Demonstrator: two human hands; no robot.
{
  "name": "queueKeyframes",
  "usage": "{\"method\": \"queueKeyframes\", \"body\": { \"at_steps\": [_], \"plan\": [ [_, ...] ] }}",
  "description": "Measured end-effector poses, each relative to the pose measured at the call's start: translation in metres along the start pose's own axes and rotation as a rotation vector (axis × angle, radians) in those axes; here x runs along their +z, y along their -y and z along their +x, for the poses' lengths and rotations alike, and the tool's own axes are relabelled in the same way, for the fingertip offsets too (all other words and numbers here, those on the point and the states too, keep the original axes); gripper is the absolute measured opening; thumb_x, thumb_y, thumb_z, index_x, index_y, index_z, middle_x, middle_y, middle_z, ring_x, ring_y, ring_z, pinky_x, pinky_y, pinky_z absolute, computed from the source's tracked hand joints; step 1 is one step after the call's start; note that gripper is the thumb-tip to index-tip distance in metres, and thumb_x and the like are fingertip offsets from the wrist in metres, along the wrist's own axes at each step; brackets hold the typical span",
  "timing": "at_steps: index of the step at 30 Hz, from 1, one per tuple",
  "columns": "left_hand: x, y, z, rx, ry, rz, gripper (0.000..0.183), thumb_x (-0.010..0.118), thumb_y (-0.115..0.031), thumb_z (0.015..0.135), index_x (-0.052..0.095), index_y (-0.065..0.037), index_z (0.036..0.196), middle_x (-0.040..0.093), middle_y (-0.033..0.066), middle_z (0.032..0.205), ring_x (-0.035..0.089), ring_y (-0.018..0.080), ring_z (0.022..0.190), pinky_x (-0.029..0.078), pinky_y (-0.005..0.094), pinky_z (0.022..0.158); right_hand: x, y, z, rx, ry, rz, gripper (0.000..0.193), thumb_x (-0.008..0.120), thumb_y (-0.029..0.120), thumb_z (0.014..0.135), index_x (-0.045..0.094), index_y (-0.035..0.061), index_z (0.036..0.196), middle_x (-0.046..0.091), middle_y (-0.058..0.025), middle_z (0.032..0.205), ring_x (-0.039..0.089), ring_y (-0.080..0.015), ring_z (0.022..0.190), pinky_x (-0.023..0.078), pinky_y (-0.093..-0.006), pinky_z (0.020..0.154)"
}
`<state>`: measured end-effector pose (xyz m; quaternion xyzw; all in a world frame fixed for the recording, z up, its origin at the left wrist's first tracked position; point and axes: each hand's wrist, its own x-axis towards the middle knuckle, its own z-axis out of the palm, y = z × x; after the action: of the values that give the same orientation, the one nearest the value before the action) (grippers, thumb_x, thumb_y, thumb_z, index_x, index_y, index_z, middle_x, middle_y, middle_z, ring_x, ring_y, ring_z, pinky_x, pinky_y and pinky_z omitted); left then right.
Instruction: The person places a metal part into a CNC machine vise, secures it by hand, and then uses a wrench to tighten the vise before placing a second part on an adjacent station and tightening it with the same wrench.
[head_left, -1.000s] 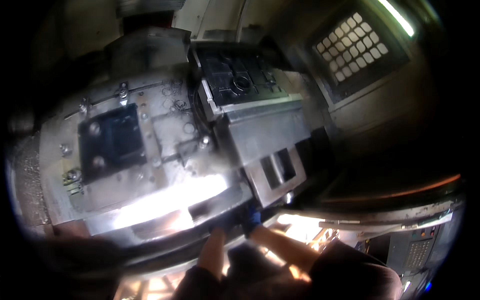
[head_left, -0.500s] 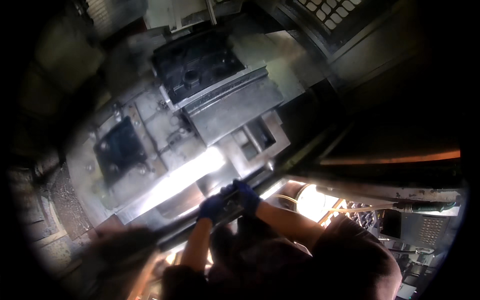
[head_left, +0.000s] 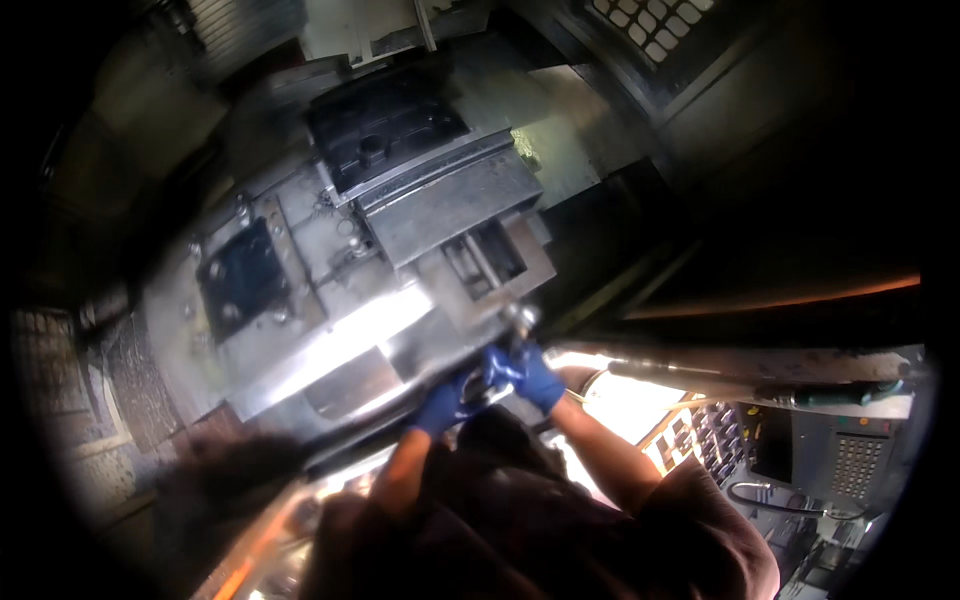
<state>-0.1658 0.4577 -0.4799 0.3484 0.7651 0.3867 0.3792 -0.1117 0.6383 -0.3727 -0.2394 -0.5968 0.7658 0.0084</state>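
Observation:
In the lower middle, both of my hands wear blue gloves and are close together in front of a machine vise (head_left: 548, 268). My right hand (head_left: 530, 376) is closed just below the round metal end of the vise's screw (head_left: 522, 318). Lower and to the left, my left hand (head_left: 440, 406) has its fingers curled in. Between the hands shows a small dark, shiny part, too blurred to name. What each hand holds is hidden by the gloves. Behind the vise's open frame lies its wide grey metal body (head_left: 450, 210).
A black rectangular plate (head_left: 385, 130) lies beyond the vise. To its left, a dark square block (head_left: 242, 278) is bolted on the metal table (head_left: 365, 335). A control panel with keys (head_left: 858, 465) stands at the lower right, below a green-handled hose (head_left: 850, 394).
My hands have left the dark bar along the front edge. The right hand has moved right and up to the vise screw's end; the left has followed. The view has shifted slightly.

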Motion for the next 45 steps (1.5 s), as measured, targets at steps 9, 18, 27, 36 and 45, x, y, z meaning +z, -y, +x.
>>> {"method": "queueKeyframes", "body": {
  "at_steps": [9, 18, 27, 36, 45],
  "plan": [
    [-0.015, 0.046, -0.165, 0.276, -0.488, -1.398, 0.045, 0.054, -0.023, 0.098, 0.048, 0.004, 0.133, 0.056, 0.0231, 0.129, 0.056, 0.0351, 0.122, 0.042, 0.0459, 0.108, -0.025, 0.126, 0.006, 0.137, 0.322, -1.579, 0.034, 0.057, 0.039, 0.093, 0.073, 0.0087, 0.093, 0.069, -0.0162, 0.077, 0.069, -0.0286, 0.072, 0.052, -0.0391, 0.067],
    [-0.036, -0.027, -0.239, 0.466, -0.728, -1.818, 0.057, 0.035, -0.039, 0.101, 0.033, -0.003, 0.146, 0.031, 0.0254, 0.152, 0.029, 0.0425, 0.141, 0.022, 0.0567, 0.116, -0.060, 0.101, 0.057, 0.104, 0.652, -2.276, 0.032, 0.059, 0.035, 0.085, 0.074, 0.0098, 0.099, 0.072, -0.0151, 0.098, 0.068, -0.0334, 0.095, 0.052, -0.0422, 0.081],
    [0.021, -0.001, -0.293, 0.114, -1.138, -1.278, 0.031, 0.055, -0.025, 0.097, 0.058, -0.001, 0.116, 0.063, 0.0129, 0.106, 0.063, 0.0234, 0.098, 0.054, 0.0375, 0.090, -0.093, 0.082, 0.080, 0.073, 0.445, -2.285, 0.031, 0.059, 0.032, 0.085, 0.074, 0.0132, 0.105, 0.070, -0.0119, 0.112, 0.067, -0.0332, 0.104, 0.053, -0.0451, 0.085],
    [0.029, 0.049, -0.282, 0.175, -0.922, -1.836, 0.033, 0.055, -0.034, 0.099, 0.063, -0.003, 0.092, 0.049, -0.0019, 0.068, 0.043, 0.0095, 0.061, 0.038, 0.0248, 0.058, -0.111, 0.067, 0.099, 0.011, 0.308, -2.370, 0.027, 0.056, 0.027, 0.088, 0.076, 0.0161, 0.103, 0.072, -0.0087, 0.111, 0.069, -0.0294, 0.103, 0.053, -0.0476, 0.080],
    [0.074, 0.123, -0.309, -0.197, -1.296, -0.434, 0.032, 0.049, -0.027, 0.100, 0.059, -0.003, 0.118, 0.065, 0.0079, 0.089, 0.062, 0.0146, 0.075, 0.052, 0.0243, 0.068, -0.168, 0.113, 0.094, 0.068, -0.055, -2.338, 0.030, 0.052, 0.028, 0.092, 0.073, 0.0104, 0.104, 0.071, -0.0152, 0.107, 0.070, -0.0329, 0.095, 0.056, -0.0428, 0.078]
  ]
}}
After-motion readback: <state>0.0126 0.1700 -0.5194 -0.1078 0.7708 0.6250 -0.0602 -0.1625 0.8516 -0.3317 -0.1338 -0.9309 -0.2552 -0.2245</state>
